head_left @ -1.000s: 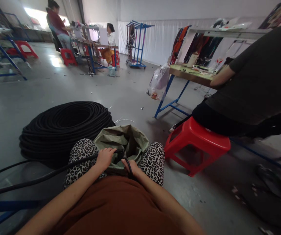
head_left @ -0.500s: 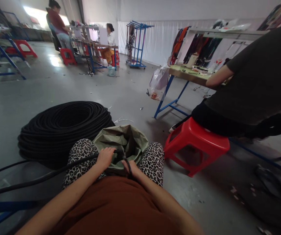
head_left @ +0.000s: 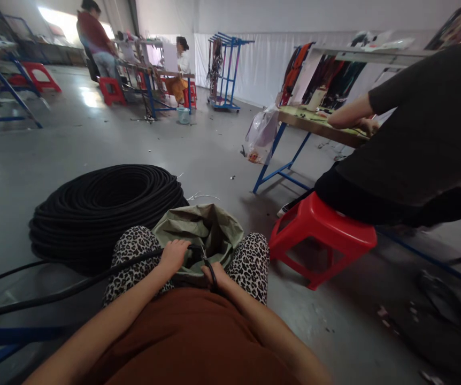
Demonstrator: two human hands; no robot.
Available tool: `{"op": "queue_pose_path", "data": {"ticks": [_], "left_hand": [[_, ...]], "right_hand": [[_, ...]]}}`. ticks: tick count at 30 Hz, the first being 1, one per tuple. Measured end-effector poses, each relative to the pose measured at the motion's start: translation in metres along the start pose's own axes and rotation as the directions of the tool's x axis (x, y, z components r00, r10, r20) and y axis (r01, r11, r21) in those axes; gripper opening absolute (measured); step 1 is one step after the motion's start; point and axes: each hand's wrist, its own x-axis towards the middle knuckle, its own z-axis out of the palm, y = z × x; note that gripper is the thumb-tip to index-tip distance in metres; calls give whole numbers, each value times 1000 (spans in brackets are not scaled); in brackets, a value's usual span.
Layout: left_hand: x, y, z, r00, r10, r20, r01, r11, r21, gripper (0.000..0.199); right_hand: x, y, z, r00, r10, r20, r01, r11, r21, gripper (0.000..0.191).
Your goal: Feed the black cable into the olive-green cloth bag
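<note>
My left hand [head_left: 174, 255] is closed around a thick black cord [head_left: 94, 279], close to the cord's end. The cord runs back over my left knee and off to the left. In my right hand [head_left: 217, 275] is a pair of scissors [head_left: 210, 266], their dark handles round my fingers and their blades at the cord's end. I cannot tell whether the blades touch the cord. Below both hands an olive-green sack [head_left: 230, 227] gapes between my knees. A big coil of black cord [head_left: 106, 208] lies on the floor at my left.
At my right, a co-worker in a dark shirt [head_left: 423, 133] sits on a red stool [head_left: 322, 224] at a workbench [head_left: 314, 124]. A clear plastic bag [head_left: 260, 136] hangs from that bench. A blue rack [head_left: 228, 69] and other people stand farther back.
The scissor blades have shifted slightly at the cord's end, while my left hand stays almost still. The co-worker's forearm has moved and their hand now shows over the bench.
</note>
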Motion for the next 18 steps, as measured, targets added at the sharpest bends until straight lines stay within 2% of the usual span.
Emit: {"op": "queue_pose_path", "data": {"ticks": [6,12,16,18], "left_hand": [[1,-3,6,1000,5,-20,-5,1000,5,40],[2,-3,6,999,-18,-29,18,1000,8,39],[1,-2,0,999,-36,-32,36,999,-2,38],[0,-2,-5,997,-69,-34,68,998,-9,37]], "right_hand": [[2,2,2,986,168,-8,-164,969,183,31],[3,3,2,983,184,15,-180,935,307,37],[6,3,2,958,288,-15,-256,874,412,36],[9,5,2,952,306,-22,-257,835,487,36]]}}
